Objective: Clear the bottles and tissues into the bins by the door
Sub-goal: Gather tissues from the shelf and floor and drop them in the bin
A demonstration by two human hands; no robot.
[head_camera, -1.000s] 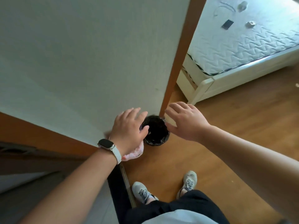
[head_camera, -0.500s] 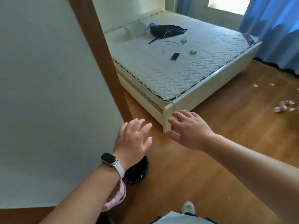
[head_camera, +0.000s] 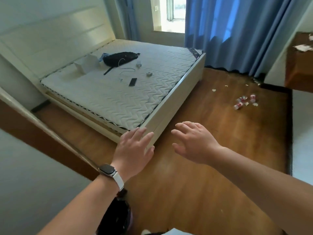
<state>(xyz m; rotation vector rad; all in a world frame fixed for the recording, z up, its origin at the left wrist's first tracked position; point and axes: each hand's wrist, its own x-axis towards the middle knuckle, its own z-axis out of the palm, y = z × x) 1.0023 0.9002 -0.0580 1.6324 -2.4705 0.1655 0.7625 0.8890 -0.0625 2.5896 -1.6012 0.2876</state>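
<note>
Left hand and right hand held out over wooden floor, palms down, fingers spread, gripping nothing. Watch on left wrist. Bottles lie clustered on floor at far right, past bed corner. Tissues scattered near them. Crumpled paper on table. Black-lined bin beneath left forearm.
</note>
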